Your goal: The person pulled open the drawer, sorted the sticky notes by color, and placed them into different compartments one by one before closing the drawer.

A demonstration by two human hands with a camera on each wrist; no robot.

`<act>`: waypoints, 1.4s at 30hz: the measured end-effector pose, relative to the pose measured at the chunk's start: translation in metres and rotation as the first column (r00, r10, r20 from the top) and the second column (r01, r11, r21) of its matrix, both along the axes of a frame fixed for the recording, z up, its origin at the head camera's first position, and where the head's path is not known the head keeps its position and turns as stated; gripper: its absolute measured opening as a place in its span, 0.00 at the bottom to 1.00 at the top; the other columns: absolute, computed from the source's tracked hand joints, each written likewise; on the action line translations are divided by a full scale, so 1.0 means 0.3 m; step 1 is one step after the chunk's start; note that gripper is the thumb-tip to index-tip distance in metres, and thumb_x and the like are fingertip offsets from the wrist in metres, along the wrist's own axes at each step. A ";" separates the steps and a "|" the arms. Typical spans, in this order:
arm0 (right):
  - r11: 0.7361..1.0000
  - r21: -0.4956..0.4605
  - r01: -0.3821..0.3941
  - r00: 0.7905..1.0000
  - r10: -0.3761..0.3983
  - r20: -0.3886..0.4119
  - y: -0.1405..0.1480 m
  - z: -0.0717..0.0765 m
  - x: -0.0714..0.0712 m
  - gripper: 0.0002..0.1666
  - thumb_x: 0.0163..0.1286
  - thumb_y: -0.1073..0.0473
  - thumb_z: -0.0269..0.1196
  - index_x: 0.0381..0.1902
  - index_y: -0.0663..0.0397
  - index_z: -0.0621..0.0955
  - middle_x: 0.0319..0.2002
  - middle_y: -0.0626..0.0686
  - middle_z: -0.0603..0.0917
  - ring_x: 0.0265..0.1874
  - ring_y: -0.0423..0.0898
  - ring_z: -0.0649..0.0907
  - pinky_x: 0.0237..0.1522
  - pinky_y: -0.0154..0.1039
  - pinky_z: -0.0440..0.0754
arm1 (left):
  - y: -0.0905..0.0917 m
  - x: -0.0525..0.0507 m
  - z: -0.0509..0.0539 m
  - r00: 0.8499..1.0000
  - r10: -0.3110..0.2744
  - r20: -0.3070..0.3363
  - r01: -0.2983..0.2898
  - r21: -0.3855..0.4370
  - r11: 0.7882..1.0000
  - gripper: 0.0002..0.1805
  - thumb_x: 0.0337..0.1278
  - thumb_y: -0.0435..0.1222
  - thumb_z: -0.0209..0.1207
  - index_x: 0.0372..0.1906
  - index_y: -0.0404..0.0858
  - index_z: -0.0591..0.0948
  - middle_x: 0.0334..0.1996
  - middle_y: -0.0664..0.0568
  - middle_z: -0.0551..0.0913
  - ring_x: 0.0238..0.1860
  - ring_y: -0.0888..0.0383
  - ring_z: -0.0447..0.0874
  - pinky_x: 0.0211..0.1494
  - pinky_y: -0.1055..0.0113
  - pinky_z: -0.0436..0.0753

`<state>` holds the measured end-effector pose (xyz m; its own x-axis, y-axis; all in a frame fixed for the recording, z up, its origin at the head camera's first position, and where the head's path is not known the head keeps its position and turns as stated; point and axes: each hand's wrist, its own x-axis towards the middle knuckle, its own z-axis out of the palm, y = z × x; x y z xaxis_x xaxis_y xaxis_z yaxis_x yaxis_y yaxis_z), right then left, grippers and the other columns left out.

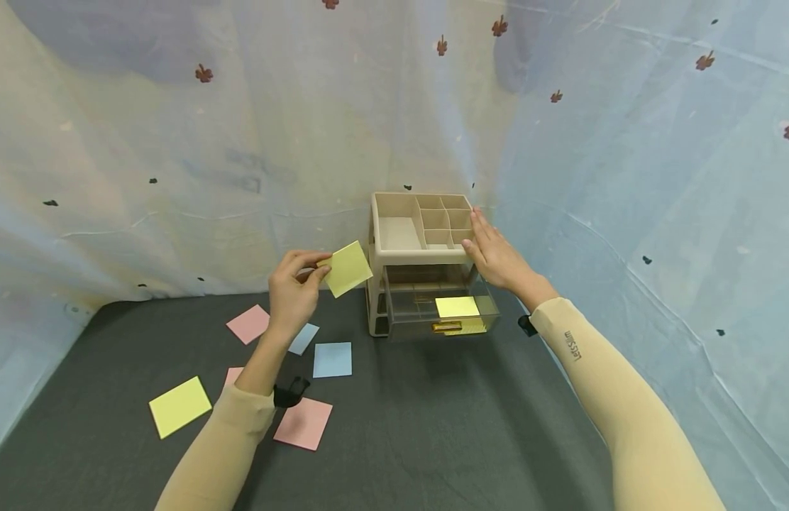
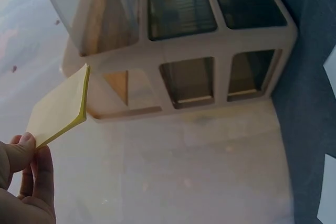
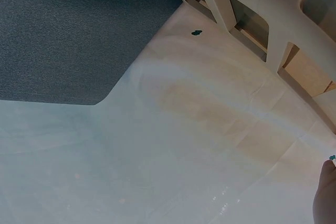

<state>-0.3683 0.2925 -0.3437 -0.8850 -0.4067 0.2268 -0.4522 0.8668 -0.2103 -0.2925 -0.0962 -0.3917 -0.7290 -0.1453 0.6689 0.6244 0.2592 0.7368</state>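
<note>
My left hand [image 1: 295, 287] pinches a yellow sticky note pad [image 1: 348, 269] between thumb and fingers, just left of a beige desktop drawer organizer [image 1: 423, 257]. In the left wrist view the pad [image 2: 58, 106] is tilted, with its yellow edge showing. My right hand [image 1: 497, 255] rests with straight fingers against the organizer's right side, near its top rim. A clear drawer [image 1: 407, 323] with a gold handle [image 1: 447, 326] is pulled out at the front. Inside it lies another yellow pad [image 1: 457, 306], partly seen through the clear front.
Pink pads [image 1: 303, 424] [image 1: 249, 323], blue pads [image 1: 333, 360] and a yellow pad [image 1: 180, 406] lie on the dark table [image 1: 433, 440] to the left; my left forearm partly covers one pink pad. A patterned curtain [image 1: 292, 142] hangs behind and to the right. Divided compartments [image 1: 436, 218] top the organizer.
</note>
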 end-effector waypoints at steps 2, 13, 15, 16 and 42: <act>1.000 0.001 -0.001 1.000 0.001 -0.003 0.000 0.000 0.000 0.44 0.87 0.38 0.31 0.83 0.59 0.34 0.84 0.59 0.34 0.83 0.56 0.40 0.81 0.57 0.43 | 0.007 0.012 0.011 1.000 -0.010 -0.005 0.010 0.016 1.000 0.11 0.60 0.21 0.68 0.46 0.31 0.89 0.45 0.42 0.82 0.46 0.56 0.81 0.50 0.76 0.84; 1.000 -0.004 -0.002 1.000 0.002 0.006 -0.002 0.004 0.007 0.44 0.87 0.37 0.31 0.83 0.58 0.34 0.84 0.59 0.34 0.83 0.56 0.40 0.81 0.58 0.43 | 0.077 0.066 0.072 0.996 -0.087 -0.017 0.088 0.044 0.995 0.11 0.60 0.21 0.68 0.47 0.30 0.89 0.46 0.42 0.81 0.47 0.54 0.82 0.52 0.71 0.86; 1.000 -0.007 -0.003 1.000 0.003 0.005 -0.003 0.006 0.009 0.44 0.87 0.37 0.31 0.83 0.58 0.34 0.84 0.60 0.34 0.83 0.56 0.40 0.81 0.59 0.44 | 0.093 0.068 0.080 0.995 -0.099 -0.020 0.100 0.045 0.994 0.11 0.60 0.22 0.68 0.47 0.30 0.89 0.46 0.42 0.82 0.47 0.53 0.82 0.52 0.71 0.86; 1.000 -0.008 -0.003 1.000 0.003 0.006 -0.003 0.008 0.010 0.44 0.87 0.37 0.31 0.83 0.58 0.34 0.84 0.59 0.34 0.83 0.56 0.40 0.81 0.59 0.44 | 0.101 0.068 0.083 0.994 -0.106 -0.023 0.107 0.046 0.993 0.11 0.60 0.22 0.68 0.47 0.31 0.89 0.46 0.42 0.82 0.47 0.53 0.82 0.51 0.70 0.86; 1.000 -0.010 -0.003 1.000 0.002 -0.003 -0.002 0.005 0.004 0.43 0.87 0.40 0.32 0.83 0.60 0.34 0.84 0.61 0.35 0.83 0.58 0.41 0.81 0.57 0.43 | 0.295 0.066 0.146 0.955 -0.292 -0.046 0.281 -0.172 0.944 0.12 0.62 0.23 0.68 0.48 0.34 0.89 0.44 0.46 0.82 0.41 0.54 0.81 0.46 0.60 0.89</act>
